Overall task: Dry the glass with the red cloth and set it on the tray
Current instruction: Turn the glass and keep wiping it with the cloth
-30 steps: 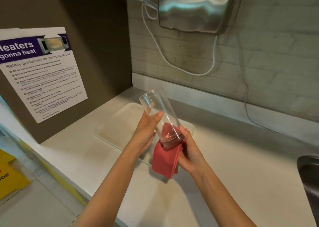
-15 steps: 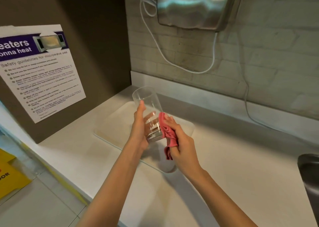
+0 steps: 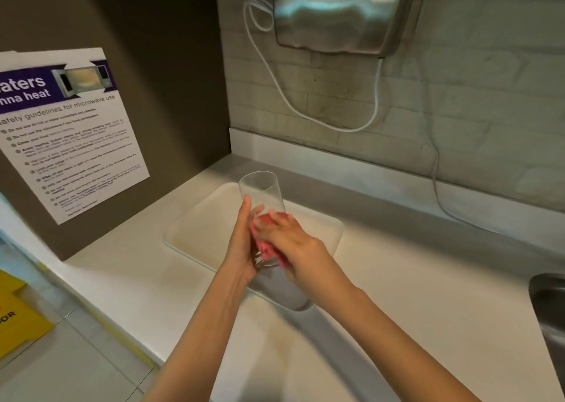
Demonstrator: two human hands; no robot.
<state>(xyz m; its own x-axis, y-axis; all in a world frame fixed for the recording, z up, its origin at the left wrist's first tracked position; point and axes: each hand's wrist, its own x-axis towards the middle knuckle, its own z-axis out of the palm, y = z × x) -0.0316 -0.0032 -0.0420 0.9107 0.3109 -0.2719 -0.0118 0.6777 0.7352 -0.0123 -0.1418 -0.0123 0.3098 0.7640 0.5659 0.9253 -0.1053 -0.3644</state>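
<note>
I see two bare forearms reaching forward over a pale surface (image 3: pixel 397 294) toward its back left corner, where a brick wall meets a dark side panel. My left hand (image 3: pixel 244 242) holds a clear glass (image 3: pixel 260 187) upright with a slight tilt, its open rim uppermost; the fingers (image 3: pixel 246 209) curl around the lower left of the wall. My right hand (image 3: pixel 293 242) presses a red cloth (image 3: pixel 266 245) against the near, lower half of the glass, fingers closed over the cloth. The cloth is bunched between that hand and the glass, so only a strip of red shows.

The glass is in the air above a pale tray (image 3: pixel 195 233) that lies flat near the back left corner of the surface. It is not touching the tray. I judge that drying is under way and the placing has not begun.

What could go wrong: the glass is smooth and perhaps wet, and only one hand truly grips it. A hard rub from the cloth could twist it out of the left hand's fingers and drop it onto the tray. The upper rim looks uncovered by the cloth, so moisture may remain there. A trailing fold of cloth could also catch under the base when I lower it, leaving the glass unsteady.
</note>
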